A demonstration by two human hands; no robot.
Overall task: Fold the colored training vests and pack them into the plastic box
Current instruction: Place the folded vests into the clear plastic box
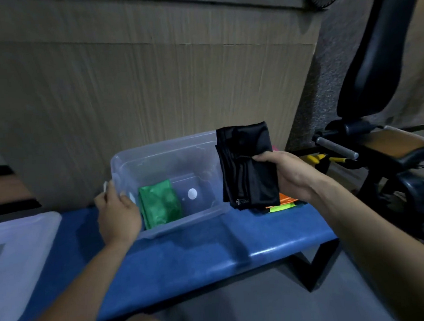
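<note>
Two hands working: my right hand (284, 175) grips the folded black vest (247, 168); my left hand (118, 212) holds the plastic box (156, 156) rim.

One vest (160, 203) lies in the box (166, 150) (on the bench (186, 255)).

Dim rm: blue bench (186, 255), cardboard wall (141, 90)

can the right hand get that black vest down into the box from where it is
Probably yes: the right hand holds the black vest above the box, which is open, with bare floor beside the green vest.
</note>
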